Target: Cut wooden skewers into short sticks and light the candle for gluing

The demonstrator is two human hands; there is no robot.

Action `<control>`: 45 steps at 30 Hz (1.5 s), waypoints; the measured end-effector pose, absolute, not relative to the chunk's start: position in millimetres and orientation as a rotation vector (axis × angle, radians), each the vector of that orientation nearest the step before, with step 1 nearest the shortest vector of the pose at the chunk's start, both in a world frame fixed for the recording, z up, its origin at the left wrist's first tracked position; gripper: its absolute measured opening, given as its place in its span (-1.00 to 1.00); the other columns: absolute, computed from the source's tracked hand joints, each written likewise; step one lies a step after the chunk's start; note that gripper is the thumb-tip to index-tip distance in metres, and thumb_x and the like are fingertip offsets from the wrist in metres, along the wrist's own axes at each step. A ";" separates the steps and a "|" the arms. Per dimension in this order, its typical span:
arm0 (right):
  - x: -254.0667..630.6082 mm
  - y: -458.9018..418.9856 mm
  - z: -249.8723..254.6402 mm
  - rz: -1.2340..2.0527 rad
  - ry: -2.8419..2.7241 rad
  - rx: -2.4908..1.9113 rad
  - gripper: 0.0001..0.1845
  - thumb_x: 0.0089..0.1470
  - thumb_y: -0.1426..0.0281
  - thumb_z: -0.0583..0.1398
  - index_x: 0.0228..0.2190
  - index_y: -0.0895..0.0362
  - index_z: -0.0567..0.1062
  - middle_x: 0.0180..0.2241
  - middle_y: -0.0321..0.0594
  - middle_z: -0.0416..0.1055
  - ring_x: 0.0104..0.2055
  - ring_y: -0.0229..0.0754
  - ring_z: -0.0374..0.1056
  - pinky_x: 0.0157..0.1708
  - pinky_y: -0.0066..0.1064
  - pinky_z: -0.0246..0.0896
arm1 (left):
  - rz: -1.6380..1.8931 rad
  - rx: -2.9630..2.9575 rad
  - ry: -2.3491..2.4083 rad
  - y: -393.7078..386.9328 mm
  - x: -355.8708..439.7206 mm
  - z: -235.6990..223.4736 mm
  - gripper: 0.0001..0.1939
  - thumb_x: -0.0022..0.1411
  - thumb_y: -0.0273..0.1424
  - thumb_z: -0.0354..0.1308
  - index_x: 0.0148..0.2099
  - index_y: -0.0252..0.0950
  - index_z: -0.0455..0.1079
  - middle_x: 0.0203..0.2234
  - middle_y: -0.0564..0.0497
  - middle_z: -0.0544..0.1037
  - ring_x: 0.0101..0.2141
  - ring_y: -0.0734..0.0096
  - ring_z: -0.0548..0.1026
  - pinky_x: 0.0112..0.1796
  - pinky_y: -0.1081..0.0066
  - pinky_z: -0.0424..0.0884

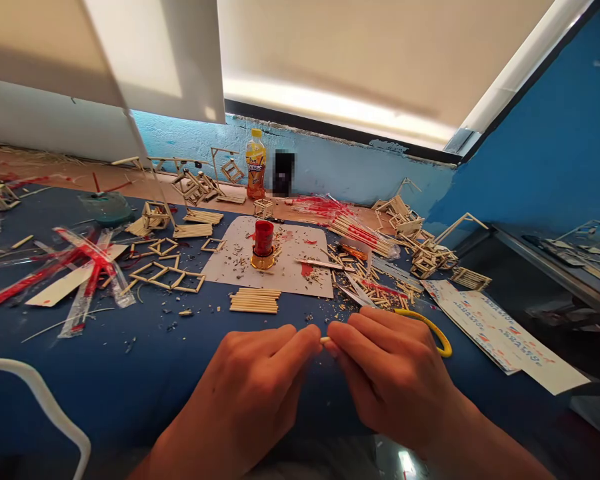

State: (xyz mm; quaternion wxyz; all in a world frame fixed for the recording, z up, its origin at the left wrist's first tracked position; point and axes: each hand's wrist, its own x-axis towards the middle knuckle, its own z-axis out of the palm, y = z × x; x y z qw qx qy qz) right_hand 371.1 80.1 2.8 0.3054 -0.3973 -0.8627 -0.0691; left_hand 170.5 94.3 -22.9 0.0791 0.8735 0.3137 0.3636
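My left hand (260,380) and my right hand (390,373) meet near the front edge of the blue table (145,373). Both have closed fingers pinching a small wooden stick piece (325,341) between their fingertips. A yellow-handled tool (430,327) shows behind my right hand, its grip partly hidden by the fingers. Just beyond my hands lies a neat pile of cut sticks (255,301). A red candle in a gold holder (263,245) stands on a grey board (240,260).
Flat stick frames (165,272) and small stick cubes (156,215) lie at the left. Red-printed plastic wrappers (87,263), an orange drink bottle (255,164), loose stick bundles (360,233), stick structures (430,257) and printed paper strips (500,333) surround the work spot. A white cable (40,400) curves at the front left.
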 end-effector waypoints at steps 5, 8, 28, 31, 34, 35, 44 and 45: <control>378.1 80.4 -0.7 -0.095 -2.341 -1.078 -0.68 0.33 0.51 0.11 -0.48 0.17 0.47 -0.56 -0.32 0.24 -0.52 -0.24 0.10 -0.47 -0.29 -0.12 | 1.003 2.563 0.917 93.2 169.1 -26.9 -0.77 0.49 -0.53 -0.07 -0.21 -0.26 0.36 -0.51 0.11 0.52 -0.54 0.44 0.48 -0.47 0.43 0.32; 384.7 81.4 3.7 0.005 -2.455 -1.122 -0.67 0.37 0.45 0.09 -0.47 0.13 0.44 -0.53 -0.33 0.30 -0.51 -0.24 0.16 -0.46 -0.30 -0.08 | 0.792 2.497 0.911 94.7 165.8 -26.2 -0.73 0.53 -0.45 -0.07 -0.27 -0.24 0.35 -0.49 0.11 0.52 -0.52 0.43 0.47 -0.43 0.41 0.32; 476.6 62.9 -59.4 0.057 -2.064 -2.178 -0.27 0.29 0.03 0.14 0.29 0.23 0.25 0.14 0.16 0.44 0.17 0.26 0.40 0.09 0.16 0.38 | 0.875 1.118 0.562 105.4 164.1 -15.4 -0.71 0.52 -0.16 0.01 -0.14 -0.24 0.40 -0.57 0.17 0.18 -0.55 0.54 0.08 -0.54 0.51 0.04; 467.5 63.4 -49.5 0.102 -1.993 -2.031 -0.41 0.31 0.05 0.15 0.21 0.13 0.34 0.13 0.07 0.44 0.12 0.19 0.42 0.05 0.11 0.39 | 0.851 0.934 0.423 109.0 168.8 -14.2 -0.77 0.53 -0.23 0.01 -0.10 -0.25 0.38 -0.57 0.14 0.35 -0.57 0.59 0.19 -0.50 0.54 0.13; 447.1 60.2 -28.5 0.222 -1.932 -1.740 -0.66 0.33 0.12 0.17 0.04 -0.02 0.44 -0.02 -0.16 0.50 -0.05 -0.02 0.46 -0.12 -0.16 0.43 | 0.833 0.923 0.374 111.7 174.2 -16.0 -0.80 0.56 -0.27 -0.03 -0.08 -0.25 0.34 -0.44 0.02 0.54 -0.54 0.57 0.38 -0.44 0.52 0.24; 438.5 59.7 -20.6 0.301 -1.918 -1.632 -0.75 0.33 0.15 0.18 -0.03 -0.05 0.48 -0.09 -0.22 0.52 -0.12 -0.09 0.46 -0.18 -0.26 0.41 | 0.825 0.926 0.375 112.1 176.3 -17.1 -0.80 0.56 -0.28 -0.03 -0.08 -0.25 0.33 -0.44 0.03 0.53 -0.55 0.59 0.36 -0.46 0.53 0.23; 375.1 109.7 8.1 1.230 -1.478 -1.049 -0.66 0.16 0.22 0.38 -0.06 0.06 0.58 -0.36 -0.28 0.58 -0.42 -0.25 0.49 -0.32 -0.38 0.49 | 0.752 1.139 0.548 103.1 191.0 -28.2 -0.70 0.56 -0.19 -0.03 -0.14 -0.26 0.38 -0.44 0.13 0.20 -0.43 0.53 0.13 -0.41 0.53 0.14; 373.2 114.2 8.4 1.255 -1.447 -1.012 -0.71 0.15 0.25 0.39 -0.11 0.08 0.60 -0.42 -0.30 0.56 -0.47 -0.26 0.48 -0.37 -0.40 0.49 | 0.734 1.164 0.544 103.8 191.5 -28.8 -0.69 0.56 -0.19 -0.03 -0.15 -0.27 0.37 -0.45 0.13 0.23 -0.43 0.53 0.16 -0.40 0.52 0.17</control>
